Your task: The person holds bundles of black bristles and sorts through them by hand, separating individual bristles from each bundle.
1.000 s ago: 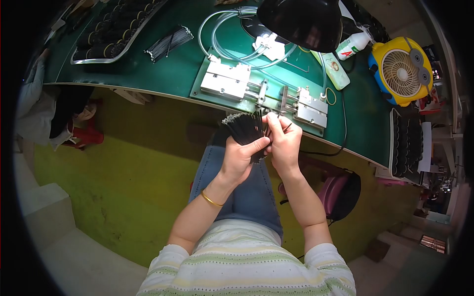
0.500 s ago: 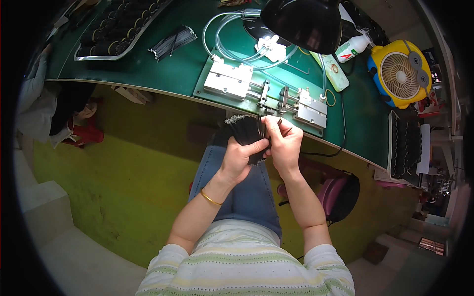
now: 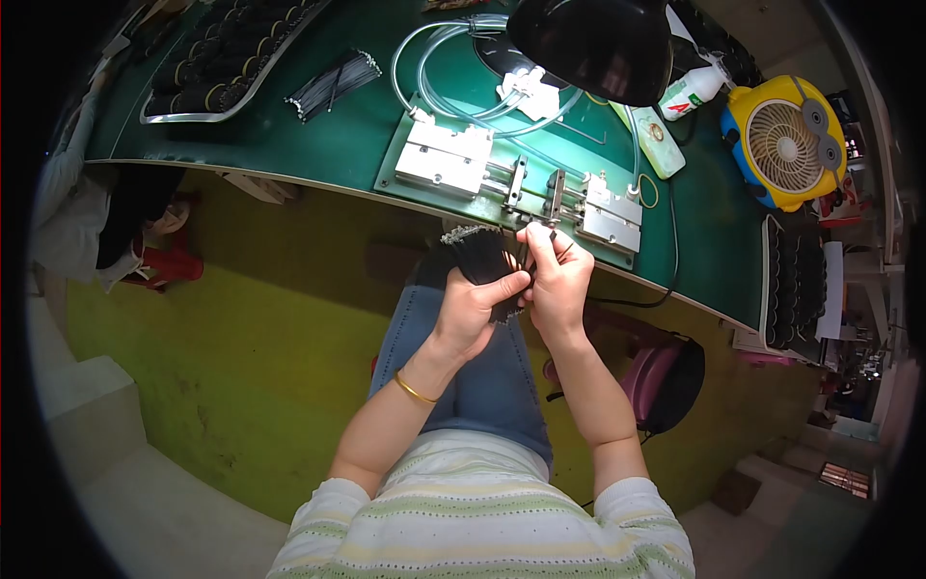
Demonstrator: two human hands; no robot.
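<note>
My left hand [image 3: 475, 307] is wrapped round a thick bundle of thin black wires [image 3: 479, 259] with pale tips, held upright over my lap. Close against its right side, my right hand [image 3: 557, 273] pinches a dark, thin strand or two, likely wires of the same kind; the fingers partly hide them. Just beyond the hands, on the bench edge, sits a metal fixture with a left cylinder block [image 3: 444, 157] and a right cylinder block [image 3: 609, 220]. Small dark clamps [image 3: 555, 196] stand between the blocks, apart from the bundle.
On the green bench [image 3: 251, 150] lie a loose wire bundle [image 3: 334, 85] and a tray of black bundles [image 3: 207, 106]. A black lamp [image 3: 590, 48] overhangs clear tubing. To the right stand a white bottle [image 3: 691, 94] and a yellow fan [image 3: 783, 145]. Another person's sleeve [image 3: 66, 164] shows far left.
My right hand has shifted very slightly, and its fingers have changed their pinch on the strands. The left hand keeps its hold on the bundle; the whole view has moved a little.
</note>
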